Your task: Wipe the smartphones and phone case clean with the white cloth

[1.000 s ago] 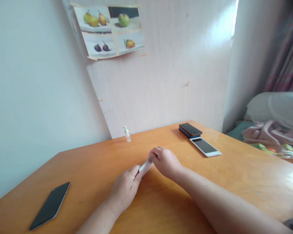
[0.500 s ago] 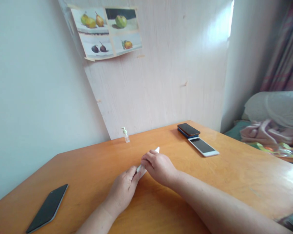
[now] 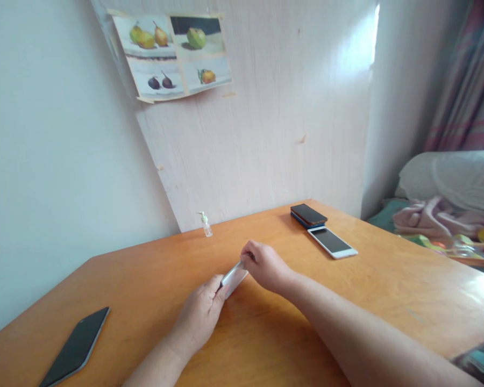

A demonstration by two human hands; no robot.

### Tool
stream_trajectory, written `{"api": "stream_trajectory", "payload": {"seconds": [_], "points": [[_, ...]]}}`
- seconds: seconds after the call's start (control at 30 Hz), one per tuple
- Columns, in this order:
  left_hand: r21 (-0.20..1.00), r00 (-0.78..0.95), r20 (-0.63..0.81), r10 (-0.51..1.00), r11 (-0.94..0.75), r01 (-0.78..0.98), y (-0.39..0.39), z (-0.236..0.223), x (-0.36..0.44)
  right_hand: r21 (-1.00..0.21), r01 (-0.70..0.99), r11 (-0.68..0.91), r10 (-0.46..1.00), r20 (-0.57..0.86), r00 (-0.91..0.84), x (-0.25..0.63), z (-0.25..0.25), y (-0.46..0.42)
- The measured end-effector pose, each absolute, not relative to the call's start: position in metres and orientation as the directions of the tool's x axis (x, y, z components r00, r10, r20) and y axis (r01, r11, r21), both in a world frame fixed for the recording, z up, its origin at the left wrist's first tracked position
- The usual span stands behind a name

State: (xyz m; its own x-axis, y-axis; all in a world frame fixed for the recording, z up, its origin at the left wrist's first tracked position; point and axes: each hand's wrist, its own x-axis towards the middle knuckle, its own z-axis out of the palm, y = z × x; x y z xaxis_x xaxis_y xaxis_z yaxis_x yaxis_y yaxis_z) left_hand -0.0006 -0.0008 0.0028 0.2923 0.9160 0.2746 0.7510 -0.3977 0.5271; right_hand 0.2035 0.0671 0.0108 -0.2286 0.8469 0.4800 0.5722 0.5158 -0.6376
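Observation:
My left hand (image 3: pixel 201 312) is closed on the near end of a thin white and silver phone (image 3: pixel 234 278), with the thumb on top. The phone is held tilted on its edge above the table, its pale back towards me. My right hand (image 3: pixel 265 266) has its fingers curled at the far end of the same phone and covers that end. Whether a small thing such as a cloth is also in those fingers, I cannot tell.
On the wooden table (image 3: pixel 153 279) a dark phone (image 3: pixel 77 346) lies at the left. A small pump bottle (image 3: pixel 206 226) stands near the back edge. To the right lie a white phone (image 3: pixel 333 243) and a stack of dark phones (image 3: pixel 308 214).
My right hand has moved from the phone's middle to its far end, curling its fingers more. More of the phone's pale back shows. My left hand keeps its hold.

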Motion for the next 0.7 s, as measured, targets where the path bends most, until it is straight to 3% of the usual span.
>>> {"api": "stream_trajectory", "payload": {"seconds": [0.27, 0.43, 0.53, 0.7], "points": [[0.511, 0.304, 0.275, 0.912, -0.407, 0.758, -0.001, 0.004, 0.0, -0.681, 0.656, 0.326, 0.916, 0.399, -0.04, 0.217, 0.016, 0.078], [0.584, 0.314, 0.294, 0.903, -0.43, 0.689, -0.002, 0.005, 0.0, -0.594, 0.554, 0.583, 0.81, 0.475, -0.344, 0.19, 0.021, 0.04], [0.606, 0.331, 0.308, 0.892, -0.452, 0.655, -0.003, 0.005, 0.0, -0.561, 0.545, 0.623, 0.782, 0.458, -0.423, 0.183, 0.025, 0.027], [0.534, 0.306, 0.294, 0.906, -0.421, 0.733, -0.003, 0.005, 0.001, -0.61, 0.722, 0.326, 0.927, 0.356, -0.118, 0.211, 0.03, 0.059]]}}
